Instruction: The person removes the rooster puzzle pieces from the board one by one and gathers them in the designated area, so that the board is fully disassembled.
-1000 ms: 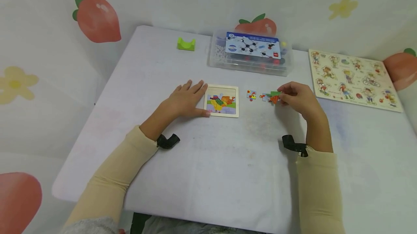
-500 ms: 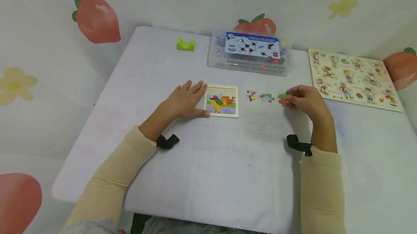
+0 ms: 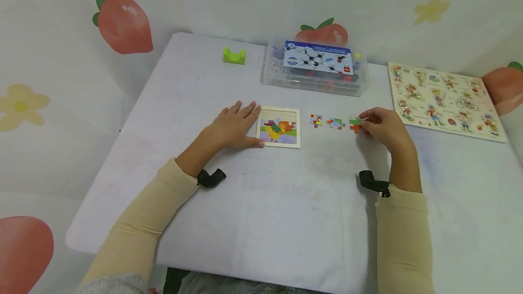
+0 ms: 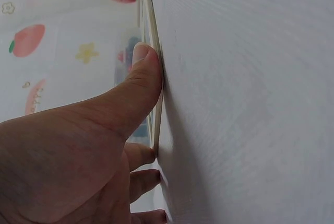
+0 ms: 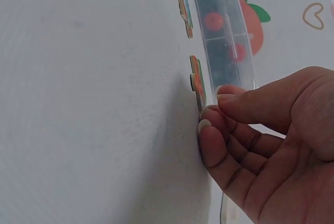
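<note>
My left hand [image 3: 233, 127] lies with fingers spread at the left side of a small wooden puzzle frame [image 3: 298, 128]. Its thumb rests against the frame's near edge, also seen in the left wrist view. Inside the frame is a partly assembled colourful bird picture. My right hand [image 3: 384, 128] pinches the right edge of a green and red puzzle piece [image 3: 354, 124], which lies flat on the table; its fingers are curled. Left of it lie a blue and green puzzle piece [image 3: 336, 123] and a blue and yellow puzzle piece [image 3: 316, 120], set apart in a row.
A clear plastic case [image 3: 314, 86] with a molecule label stands at the back. Left of it is a bright green notched block [image 3: 234, 56]. A wooden board [image 3: 449, 101] with printed figures lies at the back right. The white-covered table [image 3: 278, 212] reaches toward the person.
My right hand has moved right and put the green and red puzzle piece down at the row's right end, uncovering the middle piece. The left hand has stayed at the frame.
</note>
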A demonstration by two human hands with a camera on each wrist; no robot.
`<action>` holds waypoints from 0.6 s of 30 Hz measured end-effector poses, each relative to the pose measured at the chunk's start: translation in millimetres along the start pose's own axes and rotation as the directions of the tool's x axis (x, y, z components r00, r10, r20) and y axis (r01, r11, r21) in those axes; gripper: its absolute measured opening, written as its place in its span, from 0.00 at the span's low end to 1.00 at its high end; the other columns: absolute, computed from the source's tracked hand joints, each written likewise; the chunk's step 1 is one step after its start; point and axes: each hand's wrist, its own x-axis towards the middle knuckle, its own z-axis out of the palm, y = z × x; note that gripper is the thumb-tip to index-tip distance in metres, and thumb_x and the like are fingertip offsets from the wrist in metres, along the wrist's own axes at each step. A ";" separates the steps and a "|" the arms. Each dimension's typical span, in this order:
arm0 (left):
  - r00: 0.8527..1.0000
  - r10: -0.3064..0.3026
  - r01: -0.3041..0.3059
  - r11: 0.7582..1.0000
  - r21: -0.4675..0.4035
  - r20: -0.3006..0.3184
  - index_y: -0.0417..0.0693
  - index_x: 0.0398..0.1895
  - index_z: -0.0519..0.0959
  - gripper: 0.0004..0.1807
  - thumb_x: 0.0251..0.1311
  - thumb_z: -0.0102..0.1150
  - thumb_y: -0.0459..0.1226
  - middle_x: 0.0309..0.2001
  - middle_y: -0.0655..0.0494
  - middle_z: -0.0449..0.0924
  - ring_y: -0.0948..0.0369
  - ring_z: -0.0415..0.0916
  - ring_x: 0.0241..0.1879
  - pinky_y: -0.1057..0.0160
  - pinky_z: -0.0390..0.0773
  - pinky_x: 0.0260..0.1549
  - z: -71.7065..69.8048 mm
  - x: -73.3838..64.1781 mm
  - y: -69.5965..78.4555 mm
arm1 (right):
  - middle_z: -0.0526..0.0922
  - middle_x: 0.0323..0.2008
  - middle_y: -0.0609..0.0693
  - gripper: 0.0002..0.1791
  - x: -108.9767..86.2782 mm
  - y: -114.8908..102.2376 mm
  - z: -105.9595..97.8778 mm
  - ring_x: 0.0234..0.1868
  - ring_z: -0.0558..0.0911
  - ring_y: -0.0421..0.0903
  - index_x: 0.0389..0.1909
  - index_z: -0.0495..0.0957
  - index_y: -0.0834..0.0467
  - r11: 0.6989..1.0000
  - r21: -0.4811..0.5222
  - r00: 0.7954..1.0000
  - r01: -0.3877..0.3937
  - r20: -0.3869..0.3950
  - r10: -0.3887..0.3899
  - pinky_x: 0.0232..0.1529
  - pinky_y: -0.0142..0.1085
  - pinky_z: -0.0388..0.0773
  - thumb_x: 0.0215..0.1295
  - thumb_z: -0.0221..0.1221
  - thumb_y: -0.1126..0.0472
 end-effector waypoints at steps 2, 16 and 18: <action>1.000 0.001 -0.001 1.000 0.002 0.000 0.50 0.82 0.39 0.58 0.61 0.55 0.67 0.81 0.51 0.34 0.41 0.31 0.78 0.39 0.41 0.72 1.0 1.0 -0.3 | 0.79 0.41 0.58 0.15 0.0 -0.3 0.7 0.36 0.78 0.46 0.57 0.74 0.68 1.000 -0.001 1.000 -0.011 0.002 0.011 0.33 0.29 0.78 0.74 0.54 0.65; 1.000 0.003 -0.003 1.000 0.003 0.001 0.50 0.82 0.39 0.58 0.61 0.55 0.68 0.81 0.51 0.34 0.41 0.31 0.78 0.39 0.42 0.71 2.5 2.4 -1.2 | 0.78 0.47 0.62 0.15 -0.6 -19.9 14.2 0.38 0.77 0.51 0.55 0.78 0.65 0.990 -0.102 0.995 0.097 -0.007 -0.098 0.33 0.34 0.75 0.72 0.53 0.63; 1.000 0.002 -0.002 1.000 0.001 0.002 0.50 0.82 0.39 0.58 0.61 0.55 0.68 0.81 0.51 0.34 0.41 0.31 0.78 0.39 0.41 0.71 1.1 1.5 -1.3 | 0.80 0.45 0.62 0.16 -1.6 -29.5 19.1 0.38 0.76 0.52 0.55 0.79 0.65 0.987 -0.109 0.993 0.118 0.023 -0.117 0.34 0.37 0.74 0.73 0.53 0.63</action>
